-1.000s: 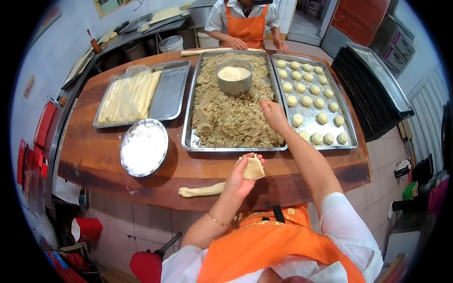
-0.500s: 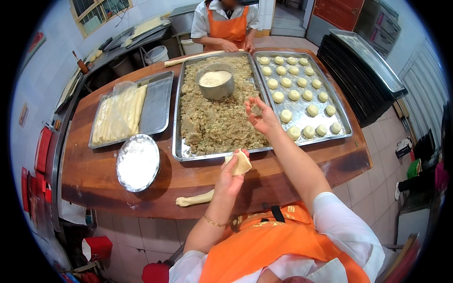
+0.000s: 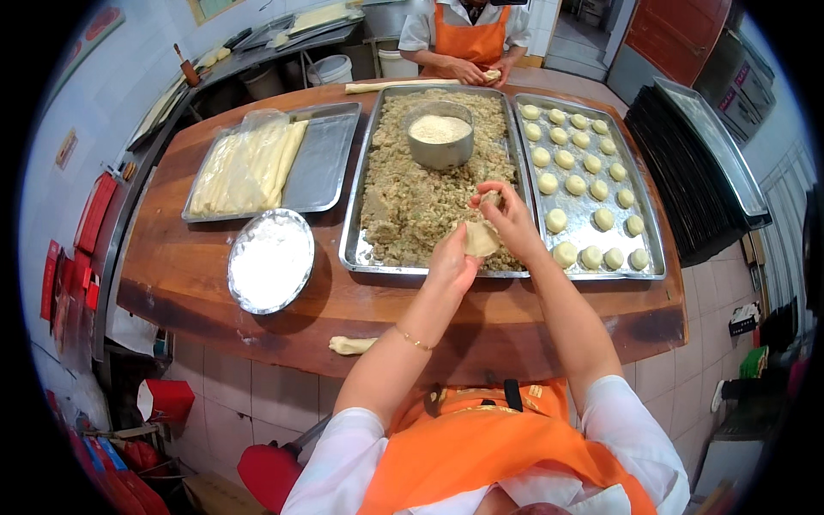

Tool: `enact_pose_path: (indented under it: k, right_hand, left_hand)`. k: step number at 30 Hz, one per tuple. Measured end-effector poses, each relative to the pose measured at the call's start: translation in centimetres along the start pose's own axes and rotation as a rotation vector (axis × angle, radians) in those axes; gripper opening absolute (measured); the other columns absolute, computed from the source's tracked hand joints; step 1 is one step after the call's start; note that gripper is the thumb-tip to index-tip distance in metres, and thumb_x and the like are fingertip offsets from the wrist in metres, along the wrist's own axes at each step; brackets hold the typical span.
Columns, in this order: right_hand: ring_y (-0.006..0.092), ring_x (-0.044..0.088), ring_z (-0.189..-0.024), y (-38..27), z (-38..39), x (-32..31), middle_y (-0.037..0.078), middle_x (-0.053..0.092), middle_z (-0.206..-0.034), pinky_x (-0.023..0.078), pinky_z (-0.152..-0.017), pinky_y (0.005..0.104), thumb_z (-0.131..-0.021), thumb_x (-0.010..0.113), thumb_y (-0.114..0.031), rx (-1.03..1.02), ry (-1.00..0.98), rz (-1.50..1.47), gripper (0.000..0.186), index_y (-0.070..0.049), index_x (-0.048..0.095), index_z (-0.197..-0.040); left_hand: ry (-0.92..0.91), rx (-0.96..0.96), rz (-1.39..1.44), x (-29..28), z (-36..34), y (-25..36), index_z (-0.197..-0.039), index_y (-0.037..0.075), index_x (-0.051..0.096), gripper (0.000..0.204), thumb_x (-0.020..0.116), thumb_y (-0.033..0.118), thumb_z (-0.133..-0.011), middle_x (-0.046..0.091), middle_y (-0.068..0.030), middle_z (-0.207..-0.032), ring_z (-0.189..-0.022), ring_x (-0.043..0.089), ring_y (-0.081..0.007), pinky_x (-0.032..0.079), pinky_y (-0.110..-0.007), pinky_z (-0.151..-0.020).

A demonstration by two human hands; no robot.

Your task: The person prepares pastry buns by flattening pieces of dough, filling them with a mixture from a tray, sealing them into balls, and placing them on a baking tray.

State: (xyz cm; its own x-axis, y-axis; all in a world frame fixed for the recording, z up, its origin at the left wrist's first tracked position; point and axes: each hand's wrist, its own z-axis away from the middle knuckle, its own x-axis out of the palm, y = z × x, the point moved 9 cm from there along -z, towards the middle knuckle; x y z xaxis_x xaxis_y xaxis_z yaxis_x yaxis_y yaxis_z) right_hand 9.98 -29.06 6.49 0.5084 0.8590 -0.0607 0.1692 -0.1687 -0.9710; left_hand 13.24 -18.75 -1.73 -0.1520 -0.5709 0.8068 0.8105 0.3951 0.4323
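My left hand (image 3: 455,260) is closed on a flat, pale dough wrapper (image 3: 482,239). Just beyond it, my right hand (image 3: 511,225) pinches a small lump of filling (image 3: 492,198) with curled fingers. Both hands are close together over the near edge of a large metal tray (image 3: 390,267) spread with crumbly greenish-brown filling (image 3: 403,193). In that filling sits a round metal pot (image 3: 442,155) of pale crumbs. On the table's near edge, a short dough roll (image 3: 350,345) lies partly behind my left forearm.
Right of the filling, a metal tray (image 3: 579,230) bears rows of round dough pieces. At left are a tray (image 3: 324,159) of plastic-covered dough strips and a bowl of white powder (image 3: 273,257). Across the table (image 3: 172,249), a person in an orange apron (image 3: 468,43) handles dough.
My left hand has moved forward and right with the wrapper, up to the right hand. The lump stays in my right hand. The view has shifted; the person opposite now holds a dough piece.
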Motion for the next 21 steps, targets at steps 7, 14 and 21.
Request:
enact_pose_path:
  k: [7,14,21]
  right_hand:
    - [0.0325,0.042,-0.14,-4.0,2.8,2.5,0.014,0.059,-0.135,0.018,-0.12,0.0532,-0.091,0.065,-0.014,-0.423,-0.085,0.906,0.042,-0.015,0.062,-0.132]
    - [0.024,0.065,-0.086,-3.7,1.4,0.8,0.012,0.065,-0.104,0.053,-0.076,0.0336,-0.086,0.071,-0.002,-0.17,-0.044,0.521,0.03,-0.007,0.07,-0.116]
    - [0.0229,0.066,-0.077,-4.8,2.2,2.2,0.012,0.065,-0.095,0.054,-0.069,0.0332,-0.081,0.075,0.003,-0.337,0.009,0.539,0.024,-0.002,0.07,-0.104]
  left_hand:
    - [-0.007,0.013,0.106,0.9,-1.7,0.0,-0.137,0.003,0.046,0.038,0.036,0.029,-0.111,0.056,-0.0166,-0.133,-0.124,0.056,-0.0287,0.044,-0.046,-0.111]
    - [-0.182,0.081,0.037,0.1,-3.2,0.1,-0.117,0.001,0.06,0.028,0.051,0.026,-0.107,0.066,-0.0119,-0.112,-0.11,0.062,-0.0244,0.049,-0.043,-0.1]
    - [-0.131,0.25,-0.059,-0.3,-2.4,1.8,-0.116,-0.002,0.057,0.021,0.05,0.015,-0.106,0.065,-0.0128,-0.111,-0.101,0.064,-0.0238,0.053,-0.04,-0.093]
